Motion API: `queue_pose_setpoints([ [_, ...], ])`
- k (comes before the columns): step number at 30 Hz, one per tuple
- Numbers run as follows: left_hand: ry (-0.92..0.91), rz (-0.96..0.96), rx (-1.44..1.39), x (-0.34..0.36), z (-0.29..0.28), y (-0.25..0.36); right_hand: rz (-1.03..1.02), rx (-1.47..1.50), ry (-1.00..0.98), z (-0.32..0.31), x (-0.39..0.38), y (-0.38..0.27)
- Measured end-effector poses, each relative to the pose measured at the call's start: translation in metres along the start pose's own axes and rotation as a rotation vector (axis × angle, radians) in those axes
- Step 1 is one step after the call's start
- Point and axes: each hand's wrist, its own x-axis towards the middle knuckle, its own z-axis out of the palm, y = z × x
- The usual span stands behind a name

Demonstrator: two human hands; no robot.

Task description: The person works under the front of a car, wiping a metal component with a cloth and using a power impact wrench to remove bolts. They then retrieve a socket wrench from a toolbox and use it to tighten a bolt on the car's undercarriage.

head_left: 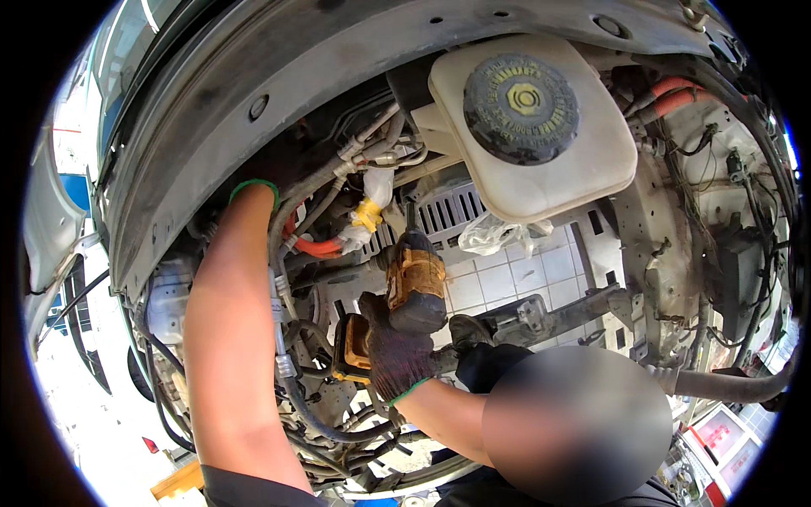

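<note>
My right hand [397, 351], in a dark knitted glove with a green cuff, is closed round the grip of a cordless impact wrench [416, 275]. The wrench has a worn yellow and black body, and its yellow-edged battery [353, 346] shows beside my glove. Its nose points away from me, toward the far side of the engine bay. My left forearm reaches up into the bay's far left. There my left hand [258, 185] disappears into shadow under the metal cowl; only its green glove cuff shows, so its fingers are hidden.
A white fluid reservoir [553, 182] with a black cap hangs at the upper right. Orange cables [319, 247] and a yellow connector [367, 215] lie between my arms. Hoses [338, 433] crowd the lower left. A metal bracket [532, 317] crosses above the tiled floor [507, 275]. A blurred patch covers the lower right.
</note>
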Motion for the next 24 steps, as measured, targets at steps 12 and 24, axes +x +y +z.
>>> queue_pose_setpoints([
  [12, 0.093, 0.013, -0.814, -0.038, -0.038, 0.044, -0.114, 0.271, 0.039, 0.006, 0.004, 0.015],
  [24, 0.535, -0.106, -0.387, -0.09, -0.012, -0.011, -0.109, 0.405, -0.091, 0.001, -0.007, 0.003],
])
